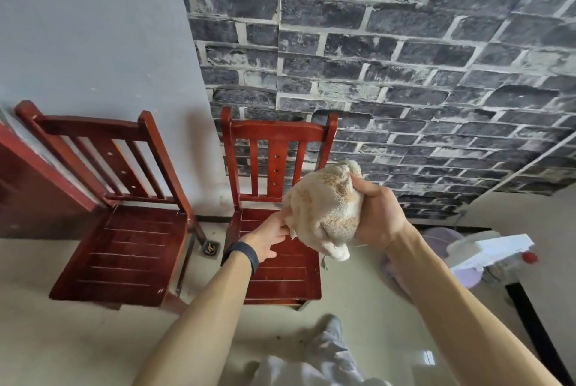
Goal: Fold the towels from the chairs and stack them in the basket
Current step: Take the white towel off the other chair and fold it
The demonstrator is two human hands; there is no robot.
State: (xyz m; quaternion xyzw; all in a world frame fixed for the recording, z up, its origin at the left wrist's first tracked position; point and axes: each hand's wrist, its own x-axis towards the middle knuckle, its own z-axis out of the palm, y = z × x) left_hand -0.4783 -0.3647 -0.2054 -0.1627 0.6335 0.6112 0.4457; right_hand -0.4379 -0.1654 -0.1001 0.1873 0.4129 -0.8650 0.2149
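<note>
A bunched cream towel [324, 208] hangs in the air above the seat of the right red wooden chair [280, 273]. My right hand [378, 214] grips the towel from its right side, fingers curled round the cloth. My left hand [271, 237], with a dark band on its wrist, reaches up from below and pinches the towel's lower left edge. The left red chair [124, 248] stands beside it with a bare seat. A lavender basket [448, 261] sits on the floor at the right, partly hidden by my right forearm and a white object.
Both chairs stand against the wall, grey paint on the left and dark brick pattern on the right. A floor drain [212, 250] lies between the chairs. A white object with a red knob [495, 250] sits on the basket. My legs [327, 351] show at the bottom.
</note>
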